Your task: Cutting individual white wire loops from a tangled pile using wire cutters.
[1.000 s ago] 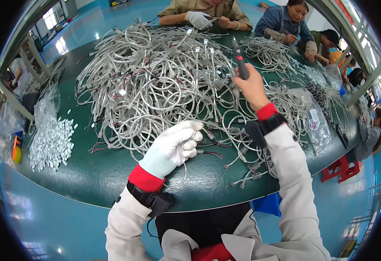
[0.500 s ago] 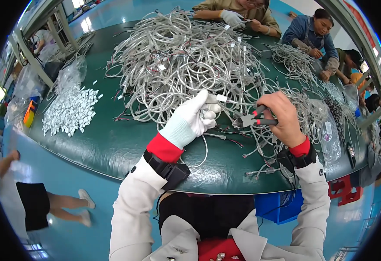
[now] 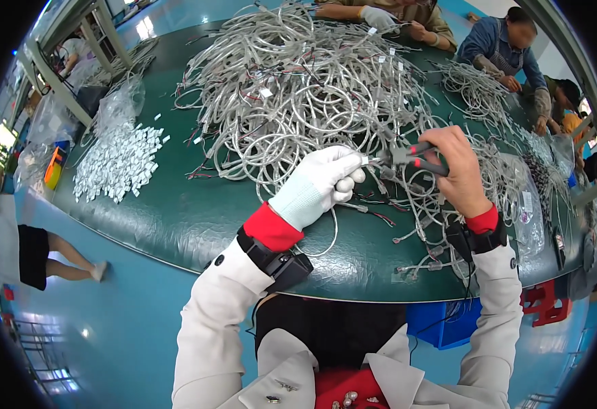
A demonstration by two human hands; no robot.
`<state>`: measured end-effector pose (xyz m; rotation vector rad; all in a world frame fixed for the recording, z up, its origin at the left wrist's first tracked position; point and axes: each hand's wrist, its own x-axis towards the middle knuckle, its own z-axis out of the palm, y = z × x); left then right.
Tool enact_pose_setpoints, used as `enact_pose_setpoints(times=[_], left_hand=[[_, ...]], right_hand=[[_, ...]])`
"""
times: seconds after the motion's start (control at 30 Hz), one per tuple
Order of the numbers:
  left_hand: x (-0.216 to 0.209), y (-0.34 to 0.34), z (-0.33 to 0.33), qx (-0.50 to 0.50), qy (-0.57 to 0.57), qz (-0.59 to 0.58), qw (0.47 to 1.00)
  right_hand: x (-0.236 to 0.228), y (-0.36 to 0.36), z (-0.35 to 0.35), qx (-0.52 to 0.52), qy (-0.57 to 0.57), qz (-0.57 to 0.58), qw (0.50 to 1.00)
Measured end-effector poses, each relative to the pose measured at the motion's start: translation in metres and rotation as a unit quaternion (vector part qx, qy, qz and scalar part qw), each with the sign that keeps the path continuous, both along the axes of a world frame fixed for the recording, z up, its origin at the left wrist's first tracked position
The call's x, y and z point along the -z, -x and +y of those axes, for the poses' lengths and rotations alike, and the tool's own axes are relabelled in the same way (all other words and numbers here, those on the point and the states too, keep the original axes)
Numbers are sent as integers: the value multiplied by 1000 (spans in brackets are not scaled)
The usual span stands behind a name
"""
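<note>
My left hand, in a white glove, is closed in a pinch on a clear-sheathed cable whose loop hangs below it. A small white piece shows at its fingertips. My bare right hand is wrapped round pliers with dark handles marked red. Their jaws are right beside the white piece; whether they touch it I cannot tell. Behind both hands rises a large tangled pile of cables with thin dark and red wire ends.
Small white pieces lie heaped on the green table at left, near a yellow-orange tool. Co-workers sit along the far right side. Below the edge stand a blue bin and a red stool. Someone stands at far left.
The plier jaws have come up to the white piece at my left fingertips; before, they were lower and apart from it. The person at far left has moved away leftward.
</note>
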<state>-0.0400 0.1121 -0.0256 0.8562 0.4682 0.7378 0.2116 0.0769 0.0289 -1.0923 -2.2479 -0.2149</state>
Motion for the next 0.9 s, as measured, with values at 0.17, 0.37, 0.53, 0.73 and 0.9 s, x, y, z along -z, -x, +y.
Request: enact_pose_setpoints(times=[0.17, 0.37, 0.53, 0.73, 0.9], left_hand=[[20, 23, -4, -4, 37, -87, 996], [4, -6, -4, -41, 1, 13, 999], [18, -2, -1, -34, 0, 14, 999], [20, -6, -1, -5, 1, 20, 1000], [21, -8, -4, 0, 15, -38, 999]], right_hand=[[-8, 32, -27, 129, 77, 100, 984], [-20, 45, -91, 31, 431, 315, 845], [11, 64, -104, 47, 450, 309, 837], [3, 53, -106, 61, 440, 311, 840], [10, 41, -109, 76, 505, 259, 820]])
